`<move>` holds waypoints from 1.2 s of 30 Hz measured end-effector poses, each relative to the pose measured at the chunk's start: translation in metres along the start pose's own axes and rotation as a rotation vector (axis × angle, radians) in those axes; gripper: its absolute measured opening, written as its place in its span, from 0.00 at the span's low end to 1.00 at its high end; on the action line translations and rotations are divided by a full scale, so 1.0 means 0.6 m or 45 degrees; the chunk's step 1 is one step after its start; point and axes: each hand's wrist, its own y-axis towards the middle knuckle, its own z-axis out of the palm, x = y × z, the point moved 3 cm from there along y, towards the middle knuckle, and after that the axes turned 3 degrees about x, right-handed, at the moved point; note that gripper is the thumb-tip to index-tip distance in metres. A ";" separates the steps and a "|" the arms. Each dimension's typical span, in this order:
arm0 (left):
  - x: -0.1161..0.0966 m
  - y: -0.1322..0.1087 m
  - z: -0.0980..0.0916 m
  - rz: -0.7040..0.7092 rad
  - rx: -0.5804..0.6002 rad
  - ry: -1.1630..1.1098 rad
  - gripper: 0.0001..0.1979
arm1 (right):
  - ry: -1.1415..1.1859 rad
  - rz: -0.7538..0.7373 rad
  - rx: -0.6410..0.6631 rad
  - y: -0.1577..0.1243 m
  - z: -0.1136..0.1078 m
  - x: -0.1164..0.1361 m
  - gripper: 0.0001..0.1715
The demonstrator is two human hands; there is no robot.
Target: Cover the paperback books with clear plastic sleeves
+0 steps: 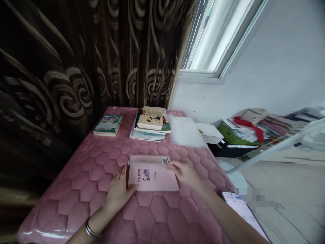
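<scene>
A pale pink book (152, 178) lies flat on the pink quilted surface, with a small colourful picture and a barcode on its cover. At its left edge rests my left hand (121, 185), fingers stretched out and apart, the thumb lying on the lower left corner. My right hand (184, 172) has its fingers bent together at the book's right edge, just beside the barcode, pinching the cover there. Its fingertips are partly blurred.
Behind stand a stack of books (151, 122), a green-covered book (108, 124) and clear plastic sheets (186, 130). A white box (209, 133) is at the right edge. A phone (243, 211) lies beneath my right forearm. Dark patterned curtains (114, 54) hang at the back.
</scene>
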 end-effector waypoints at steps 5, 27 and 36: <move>-0.004 0.002 0.000 0.065 0.054 0.077 0.32 | -0.124 -0.061 -0.341 0.112 -0.054 0.000 0.12; -0.010 0.005 -0.007 -0.025 0.304 0.237 0.35 | -0.559 0.079 -0.531 0.255 -0.044 -0.055 0.08; -0.012 0.005 -0.007 -0.002 0.307 0.272 0.36 | -0.143 -0.257 -0.191 0.142 -0.011 -0.009 0.09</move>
